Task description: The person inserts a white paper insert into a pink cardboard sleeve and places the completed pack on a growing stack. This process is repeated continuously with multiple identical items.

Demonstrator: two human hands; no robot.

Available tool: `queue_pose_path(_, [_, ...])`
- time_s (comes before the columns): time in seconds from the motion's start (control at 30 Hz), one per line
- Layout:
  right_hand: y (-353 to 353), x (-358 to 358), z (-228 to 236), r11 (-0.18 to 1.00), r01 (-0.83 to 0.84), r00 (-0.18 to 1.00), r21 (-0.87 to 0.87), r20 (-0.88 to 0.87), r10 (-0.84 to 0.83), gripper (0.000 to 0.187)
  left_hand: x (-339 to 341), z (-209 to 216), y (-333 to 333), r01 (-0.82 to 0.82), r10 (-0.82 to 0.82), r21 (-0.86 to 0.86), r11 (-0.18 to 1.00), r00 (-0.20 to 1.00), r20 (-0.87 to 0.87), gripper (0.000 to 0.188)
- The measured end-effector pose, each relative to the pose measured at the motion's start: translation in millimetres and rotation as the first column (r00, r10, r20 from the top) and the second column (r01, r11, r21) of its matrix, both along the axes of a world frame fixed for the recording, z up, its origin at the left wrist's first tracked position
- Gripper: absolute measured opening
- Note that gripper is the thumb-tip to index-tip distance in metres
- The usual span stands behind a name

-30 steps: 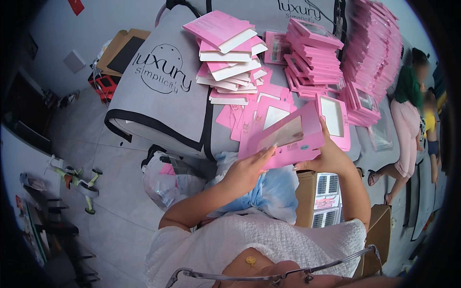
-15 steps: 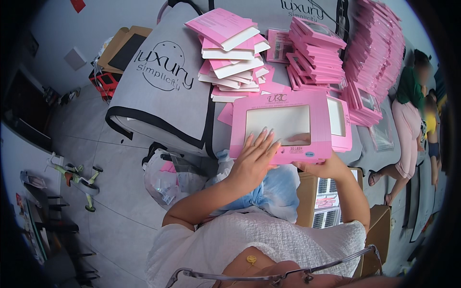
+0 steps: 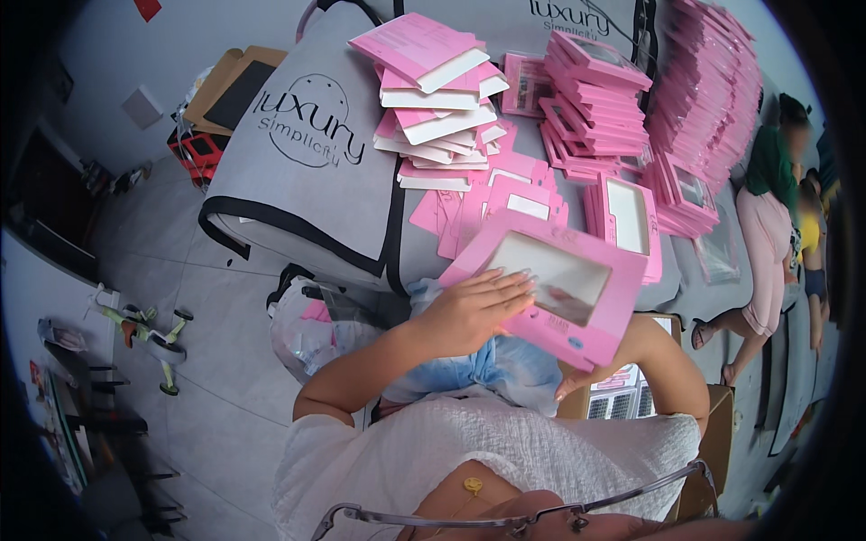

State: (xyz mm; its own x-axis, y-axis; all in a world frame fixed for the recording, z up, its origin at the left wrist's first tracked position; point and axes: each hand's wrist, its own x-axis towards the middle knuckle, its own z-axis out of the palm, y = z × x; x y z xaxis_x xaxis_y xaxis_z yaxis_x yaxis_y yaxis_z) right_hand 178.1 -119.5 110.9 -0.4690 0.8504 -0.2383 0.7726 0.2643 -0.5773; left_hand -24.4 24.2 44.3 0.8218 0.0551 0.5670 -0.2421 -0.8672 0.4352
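Where the far side is taken up by a grey sofa (image 3: 298,203) trimmed in black, several groups of pink packaging are supported on its seat. Toward the right, a tall stack of pink boxes (image 3: 704,99) is piled in a leaning column. Beside the lap, an open cardboard carton (image 3: 717,442) is partly covered by the right arm. A pile of pink-and-white cartons (image 3: 442,99) is heaped unevenly on the left, and a shorter stack of windowed boxes (image 3: 595,108) is placed between it and the tall column. A clear plastic bag (image 3: 307,329) is set on the floor near the left forearm. Above the lap, in front of the sofa, a pink windowed box (image 3: 577,270) is held tilted between the two hands, its window turned upward. By the left hand (image 3: 474,311), straight fingers are laid close together over the box's left part and window; whether the thumb is closed beneath cannot be told. The right hand (image 3: 606,368) is placed under the lower right edge, its fingers mostly hidden by the box, so their spread cannot be told.
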Motion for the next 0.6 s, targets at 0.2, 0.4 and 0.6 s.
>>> queue_pose_path(0.2, [7.7,-10.1,-6.3,0.990,-0.114,0.990,0.084,-0.075,0.120,0.094,-1.8,0.4,-0.5,0.059,-0.060,0.040,0.997,0.998,0.025,0.043])
queue_pose_path(0.4, [0.1,3.0,9.8,0.913,0.400,0.848,0.078,-0.410,-0.336,0.049,-4.6,-10.7,5.2,-0.090,0.058,-0.482,0.872,0.995,-0.080,0.032])
queue_pose_path(0.6, [32.1,-46.5,-5.0,0.434,0.434,0.831,0.789,-0.165,-0.531,0.034,27.6,-77.9,6.3,0.210,0.056,-0.958,-0.194,0.978,0.203,0.034])
